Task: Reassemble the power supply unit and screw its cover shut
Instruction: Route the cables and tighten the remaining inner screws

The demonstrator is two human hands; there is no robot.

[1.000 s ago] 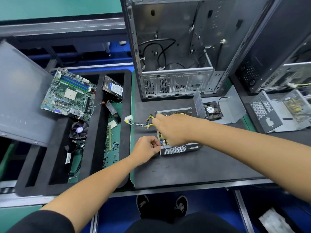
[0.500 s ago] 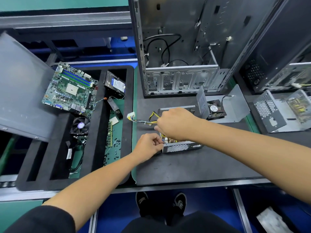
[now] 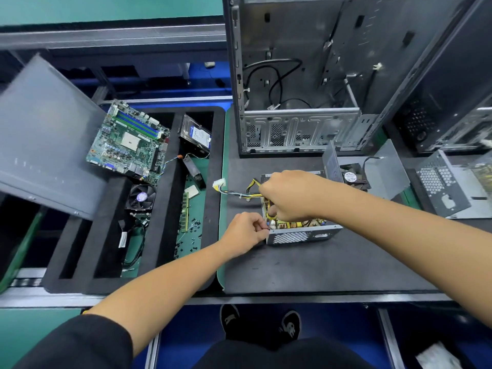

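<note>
The power supply housing [image 3: 300, 237] lies open on the dark mat [image 3: 319, 270], its circuit board [image 3: 295, 224] showing inside. My left hand [image 3: 245, 233] pinches the housing's near left corner. My right hand [image 3: 290, 195] hangs over the open top, fingers curled down onto the board and the yellow wires; what the fingertips hold is hidden. A cable bundle [image 3: 234, 194] runs left from under that hand to a white connector [image 3: 219, 182]. The cover with its fan [image 3: 348, 177] lies just behind, to the right.
An empty computer case [image 3: 300, 129] stands upright behind the mat. On the left, a black foam tray [image 3: 213, 155] holds a motherboard [image 3: 127, 145], a hard drive [image 3: 197, 134], a cooler fan [image 3: 141, 197] and several loose screws [image 3: 195, 225]. Another opened power supply [image 3: 442, 182] lies at the right.
My right hand has slid from the cable exit toward me, down over the board. The left hand stays at the housing's front corner. The view has shifted slightly.
</note>
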